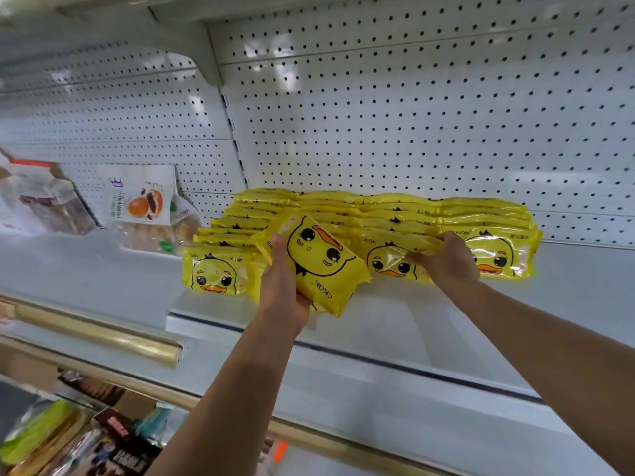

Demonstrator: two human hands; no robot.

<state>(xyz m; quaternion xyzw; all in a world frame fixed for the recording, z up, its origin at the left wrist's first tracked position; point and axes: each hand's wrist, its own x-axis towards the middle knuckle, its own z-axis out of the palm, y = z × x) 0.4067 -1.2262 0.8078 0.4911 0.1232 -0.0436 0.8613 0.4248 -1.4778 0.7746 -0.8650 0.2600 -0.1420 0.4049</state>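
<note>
The left hand gripped a tilted yellow duck pack above the shelf. The right hand pinched the top edge of a standing pack in the rows.

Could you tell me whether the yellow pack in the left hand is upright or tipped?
Tipped: the yellow pack in the left hand shows its duck face slanted, unlike the upright packs nearby.

Two hands among yellow duck packets on a shop shelf.
The left hand grips a tilted yellow duck packet above the white shelf; the right hand holds the top edge of the front packet of a standing row, with a pastry bag well to the left.
</note>
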